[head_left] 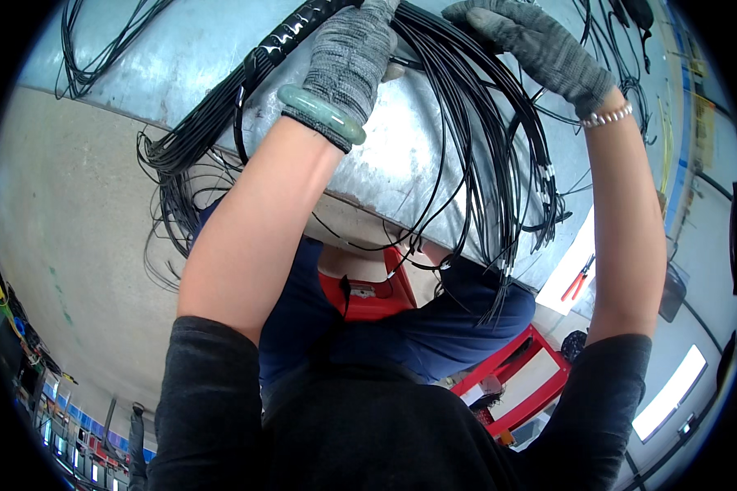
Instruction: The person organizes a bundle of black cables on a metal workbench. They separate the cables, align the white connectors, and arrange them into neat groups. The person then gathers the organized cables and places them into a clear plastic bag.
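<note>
A thick bundle of black cables (196, 123) lies across the metal tabletop, with shiny black tape (291, 33) wound around its upper part. My left hand (356, 61), in a grey knitted glove, is closed over the bundle just right of the taped stretch. Loose black cables (475, 106) fan out from there and hang down to the right over the table's near edge, some with white tags at their ends. On the upper right, my gloved right hand (540, 49) has its fingers bent around the top of these cables; its fingertips are partly hidden.
The metal table (385, 172) ends just ahead of my lap. More black cables (98, 49) lie at its upper left, others (622, 65) at the upper right. Red-handled pliers (579, 282) rest on a white sheet at right. A red stool (368, 303) shows between my legs.
</note>
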### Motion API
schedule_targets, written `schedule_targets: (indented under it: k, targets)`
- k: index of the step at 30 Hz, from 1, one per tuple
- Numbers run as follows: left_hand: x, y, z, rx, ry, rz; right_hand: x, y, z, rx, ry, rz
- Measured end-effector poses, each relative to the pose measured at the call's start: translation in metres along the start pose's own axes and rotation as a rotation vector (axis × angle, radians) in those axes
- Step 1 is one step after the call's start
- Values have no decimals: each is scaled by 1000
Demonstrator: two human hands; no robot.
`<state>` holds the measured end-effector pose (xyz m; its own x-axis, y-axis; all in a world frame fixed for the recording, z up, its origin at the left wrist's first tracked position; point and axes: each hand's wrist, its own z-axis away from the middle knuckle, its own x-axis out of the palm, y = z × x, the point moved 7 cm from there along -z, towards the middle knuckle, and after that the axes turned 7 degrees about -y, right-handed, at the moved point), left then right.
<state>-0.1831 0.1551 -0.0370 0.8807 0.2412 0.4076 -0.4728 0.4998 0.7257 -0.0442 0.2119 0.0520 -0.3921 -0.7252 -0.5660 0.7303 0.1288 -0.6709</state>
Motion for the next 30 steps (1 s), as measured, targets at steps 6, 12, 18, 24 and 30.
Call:
schedule_targets:
  k: [6, 12, 18, 24, 30]
  targets:
    - [4, 1, -1, 1, -6, -16, -3, -13, -29, -71, 64, 478]
    - [-7, -12, -17, 137, -254, -42, -10, -46, -49, -420, 286, 897]
    - [7, 4, 1, -38, -60, -51, -16, -57, -46, -360, 264, 975]
    - [-2, -3, -5, -91, -17, 81, -65, -4, -3, 206, 426, 401]
    - [2, -2, -6, -123, 24, 40, -33, 59, 3, 494, 389, 471]
